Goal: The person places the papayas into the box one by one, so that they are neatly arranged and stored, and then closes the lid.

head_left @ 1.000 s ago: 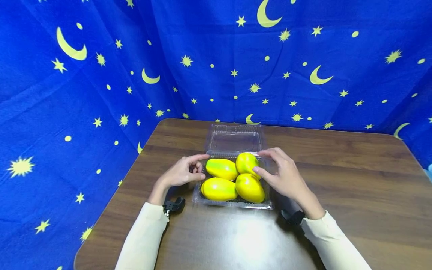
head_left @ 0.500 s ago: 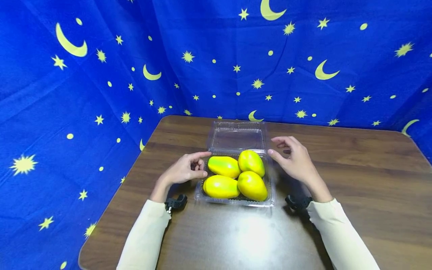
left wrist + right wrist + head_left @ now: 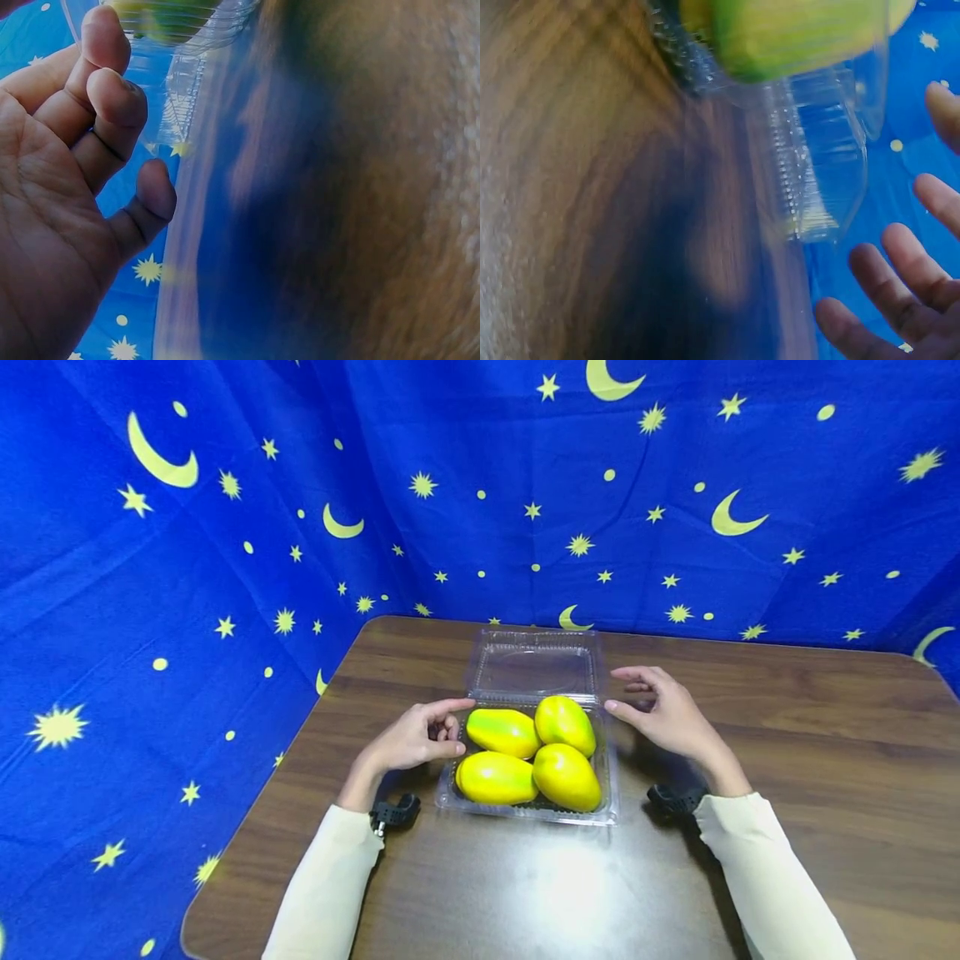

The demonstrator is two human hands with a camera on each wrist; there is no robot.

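Several yellow, mango-like fruits (image 3: pixel 566 777) with greenish patches lie in two rows in the base of a clear plastic clamshell box (image 3: pixel 525 812). The box's lid (image 3: pixel 536 670) is folded back, away from the person. At the box's left side is the left hand (image 3: pixel 411 739), index finger and thumb stretched toward the rim and the other fingers loosely bent; whether it touches the rim I cannot tell. Just off the right side hovers the right hand (image 3: pixel 667 714), fingers relaxed and apart, holding nothing. In the right wrist view, its fingers (image 3: pixel 885 270) are spread beside the box.
The box sits on a brown wood-grain table (image 3: pixel 795 793). Behind and to the left hangs a blue cloth (image 3: pixel 465 460) with yellow moons and stars. A black wrist mount (image 3: pixel 397 810) is on the left wrist, and another mount (image 3: pixel 672 799) is on the right.
The right hand has drawn away from the back right fruit and moved right, off the box. The left hand has stayed at the left side. The view has shifted slightly.
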